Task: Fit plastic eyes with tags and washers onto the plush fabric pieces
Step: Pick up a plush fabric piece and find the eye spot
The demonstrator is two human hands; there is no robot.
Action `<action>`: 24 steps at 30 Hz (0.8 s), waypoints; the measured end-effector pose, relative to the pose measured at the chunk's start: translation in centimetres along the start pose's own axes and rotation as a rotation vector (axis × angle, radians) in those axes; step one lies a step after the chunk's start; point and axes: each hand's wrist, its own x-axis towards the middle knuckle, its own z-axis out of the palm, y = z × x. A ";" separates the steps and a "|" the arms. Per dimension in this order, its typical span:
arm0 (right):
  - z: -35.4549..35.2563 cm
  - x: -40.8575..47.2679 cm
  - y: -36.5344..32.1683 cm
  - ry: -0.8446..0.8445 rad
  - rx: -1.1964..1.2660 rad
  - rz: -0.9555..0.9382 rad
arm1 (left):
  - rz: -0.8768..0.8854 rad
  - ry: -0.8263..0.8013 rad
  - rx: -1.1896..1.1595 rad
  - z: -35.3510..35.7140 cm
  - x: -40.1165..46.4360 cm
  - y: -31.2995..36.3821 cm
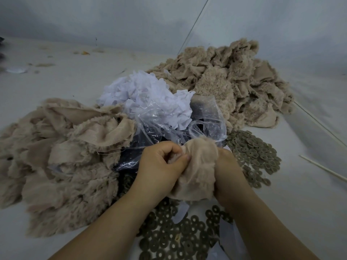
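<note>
Both hands hold one beige plush fabric piece [199, 166] at the centre of the table. My left hand [159, 164] pinches its left edge between thumb and curled fingers. My right hand [227, 171] grips its right side, the fingers hidden behind the fabric. Dark round washers [253, 154] lie scattered to the right, and more washers [180, 235] lie under my forearms. A clear plastic bag [169, 126] with dark eyes inside sits just behind my hands. White tags [148, 94] are heaped behind the bag. No eye shows on the held piece.
A large heap of beige plush pieces [62, 156] fills the left side. Another beige pile [231, 79] sits at the back right. A thin pale stick [323, 168] lies at the right edge of the white table [56, 77]. Fluff scraps dot the far left.
</note>
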 end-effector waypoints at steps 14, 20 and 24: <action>-0.6 -0.2 -0.5 -0.050 -0.133 -0.103 | -0.079 -0.039 -0.138 -0.1 0.0 0.3; 0.5 -0.6 -0.3 0.005 -0.278 -0.262 | -0.102 0.007 -0.108 0.0 -0.1 0.4; 0.7 -0.7 -0.3 -0.008 -0.337 -0.292 | -0.060 0.069 -0.050 0.1 -0.3 0.6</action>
